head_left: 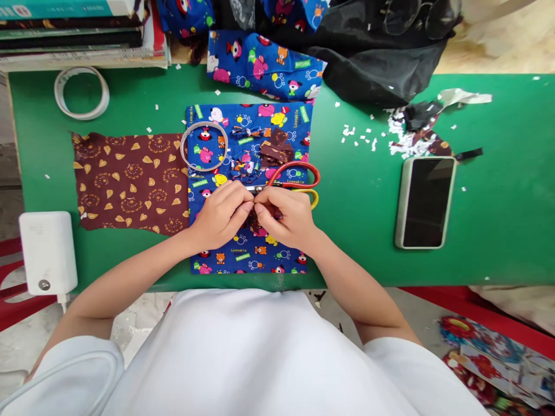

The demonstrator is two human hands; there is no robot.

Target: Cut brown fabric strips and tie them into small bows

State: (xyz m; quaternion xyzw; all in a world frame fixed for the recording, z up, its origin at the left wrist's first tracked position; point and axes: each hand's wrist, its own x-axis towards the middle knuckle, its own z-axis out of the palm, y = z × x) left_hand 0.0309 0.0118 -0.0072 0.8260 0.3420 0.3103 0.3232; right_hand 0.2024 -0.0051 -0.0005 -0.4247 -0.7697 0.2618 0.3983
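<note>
Small brown scrap just below the meeting fingertips, above the lower middle of a blue printed cloth.
The left hand and right hand each have a grip closed to a thumb-and-forefinger pinch, tips meeting; what sits between is hidden, so I cannot tell whether they have the scrap. Such a narrow pinch could let a tiny piece slip. The scissors lie just beyond, blades running toward the knuckles, so a forward nudge could bring skin against an edge. Farther up the cloth, loose cut pieces beside a tape ring could scatter if a forearm drags the cloth across the green table.
</note>
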